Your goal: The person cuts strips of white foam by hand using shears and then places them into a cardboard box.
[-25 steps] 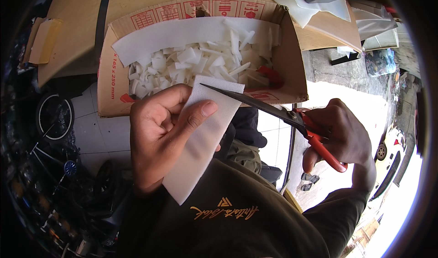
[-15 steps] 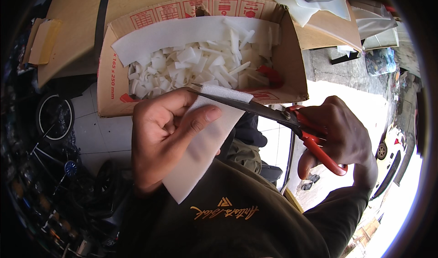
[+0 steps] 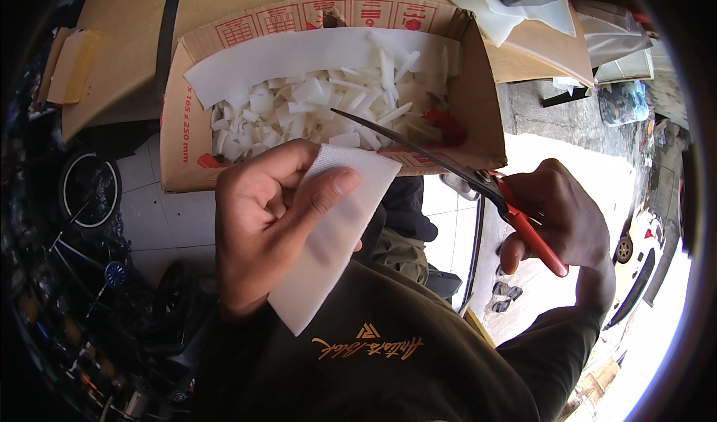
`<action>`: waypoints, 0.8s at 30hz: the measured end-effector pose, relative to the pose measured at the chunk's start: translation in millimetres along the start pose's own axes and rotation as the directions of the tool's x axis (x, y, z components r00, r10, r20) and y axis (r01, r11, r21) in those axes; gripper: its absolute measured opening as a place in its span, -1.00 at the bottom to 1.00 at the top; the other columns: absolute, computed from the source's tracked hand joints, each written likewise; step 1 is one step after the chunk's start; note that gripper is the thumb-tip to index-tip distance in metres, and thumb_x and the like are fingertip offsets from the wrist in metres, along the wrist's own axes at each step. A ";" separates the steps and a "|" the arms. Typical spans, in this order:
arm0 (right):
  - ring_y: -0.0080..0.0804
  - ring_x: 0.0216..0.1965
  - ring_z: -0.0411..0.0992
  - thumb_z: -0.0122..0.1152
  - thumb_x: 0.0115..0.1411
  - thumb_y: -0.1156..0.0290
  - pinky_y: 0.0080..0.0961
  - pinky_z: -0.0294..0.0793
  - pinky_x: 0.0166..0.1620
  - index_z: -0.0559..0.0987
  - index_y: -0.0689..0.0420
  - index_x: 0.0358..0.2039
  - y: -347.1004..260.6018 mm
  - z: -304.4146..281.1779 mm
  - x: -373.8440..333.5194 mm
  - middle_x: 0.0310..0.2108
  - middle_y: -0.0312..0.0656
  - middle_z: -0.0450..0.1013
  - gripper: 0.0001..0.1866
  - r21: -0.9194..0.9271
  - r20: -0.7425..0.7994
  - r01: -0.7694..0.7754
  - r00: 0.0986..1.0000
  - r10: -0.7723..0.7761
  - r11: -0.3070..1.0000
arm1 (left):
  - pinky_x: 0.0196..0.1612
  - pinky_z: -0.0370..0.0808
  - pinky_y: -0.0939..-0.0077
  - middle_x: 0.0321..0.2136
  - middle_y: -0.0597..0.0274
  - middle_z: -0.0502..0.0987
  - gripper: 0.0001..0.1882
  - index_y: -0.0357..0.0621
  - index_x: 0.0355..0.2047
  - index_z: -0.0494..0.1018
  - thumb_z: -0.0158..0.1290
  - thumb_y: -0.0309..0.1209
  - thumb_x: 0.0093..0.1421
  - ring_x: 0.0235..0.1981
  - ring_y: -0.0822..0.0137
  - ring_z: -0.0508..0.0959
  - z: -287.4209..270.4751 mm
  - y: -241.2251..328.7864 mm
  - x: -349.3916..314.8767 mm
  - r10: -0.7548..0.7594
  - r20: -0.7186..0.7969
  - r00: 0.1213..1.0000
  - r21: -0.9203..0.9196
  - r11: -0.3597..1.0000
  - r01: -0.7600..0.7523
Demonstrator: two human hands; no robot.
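Strip [image 3: 336, 231] and scissors [image 3: 485, 184] in hand

The left grip [image 3: 272, 216] is closed on the strip; the right grip [image 3: 560, 214] curls round the scissors' red handles [image 3: 539, 244], blades [image 3: 448, 163] just past the strip's end, over a box [image 3: 479, 104] of white scraps [image 3: 302, 114]

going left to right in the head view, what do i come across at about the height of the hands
White ring → left hand → white strip → scissors → right hand → pale car
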State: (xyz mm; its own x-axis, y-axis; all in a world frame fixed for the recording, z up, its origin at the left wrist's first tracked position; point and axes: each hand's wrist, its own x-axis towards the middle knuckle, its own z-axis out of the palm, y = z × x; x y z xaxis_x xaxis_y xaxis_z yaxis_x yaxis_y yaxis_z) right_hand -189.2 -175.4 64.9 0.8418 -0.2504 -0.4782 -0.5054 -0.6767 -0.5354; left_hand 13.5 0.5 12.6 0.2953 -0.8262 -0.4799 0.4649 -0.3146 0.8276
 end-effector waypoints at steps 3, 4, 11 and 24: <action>-0.18 -0.73 0.30 0.47 -0.41 -0.27 -0.32 0.19 -0.57 0.43 0.19 -0.62 13.7 6.2 -11.0 -0.78 -0.20 0.30 -0.28 0.047 -0.022 0.029 0.999 -0.028 0.998 | -0.66 0.50 0.60 -0.57 0.02 0.52 -0.74 -0.48 -0.31 0.42 0.04 -0.41 0.22 -0.70 0.41 0.50 0.4 -4.1 1.5 0.049 -0.033 0.998 0.035 0.998 -0.048; -0.15 -0.71 0.34 0.44 -0.45 -0.32 -0.32 0.23 -0.56 0.44 0.19 -0.59 19.7 9.0 -14.7 -0.76 -0.19 0.33 -0.23 0.057 -0.044 0.058 0.997 -0.056 0.997 | -0.66 0.50 0.60 -0.57 0.02 0.53 -0.74 -0.48 -0.30 0.42 0.04 -0.41 0.22 -0.70 0.41 0.51 0.2 -3.8 1.3 0.044 -0.035 0.998 0.036 0.998 -0.043; -0.22 -0.64 0.30 0.41 -0.44 -0.30 -0.34 0.22 -0.49 0.46 0.25 -0.41 12.3 5.0 -10.9 -0.68 -0.21 0.35 -0.16 0.040 0.129 -0.010 0.992 0.005 0.999 | -0.59 0.45 0.65 -0.54 0.10 0.55 -0.78 -0.45 -0.30 0.46 0.07 -0.45 0.21 -0.62 0.46 0.53 4.0 -4.2 0.5 0.032 -0.037 0.999 -0.013 0.999 -0.032; -0.30 -0.58 0.08 0.52 -0.57 -0.13 -0.38 0.10 -0.36 0.47 0.20 -0.54 -2.8 0.5 1.3 -0.70 -0.24 0.28 -0.28 -0.019 0.213 -0.238 0.948 0.237 0.971 | -0.46 0.44 0.70 -0.48 0.17 0.58 -0.78 -0.44 -0.25 0.47 0.11 -0.48 0.18 -0.50 0.55 0.54 -0.6 -8.0 1.8 0.022 -0.019 1.000 -0.007 1.000 -0.022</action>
State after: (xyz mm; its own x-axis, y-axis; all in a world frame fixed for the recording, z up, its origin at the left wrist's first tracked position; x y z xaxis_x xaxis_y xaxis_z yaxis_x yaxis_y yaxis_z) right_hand -186.8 -173.5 65.4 0.6381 -0.2501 -0.7282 -0.6877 -0.6105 -0.3929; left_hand 10.9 1.7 4.9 0.3211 -0.8238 -0.4672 0.4645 -0.2929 0.8357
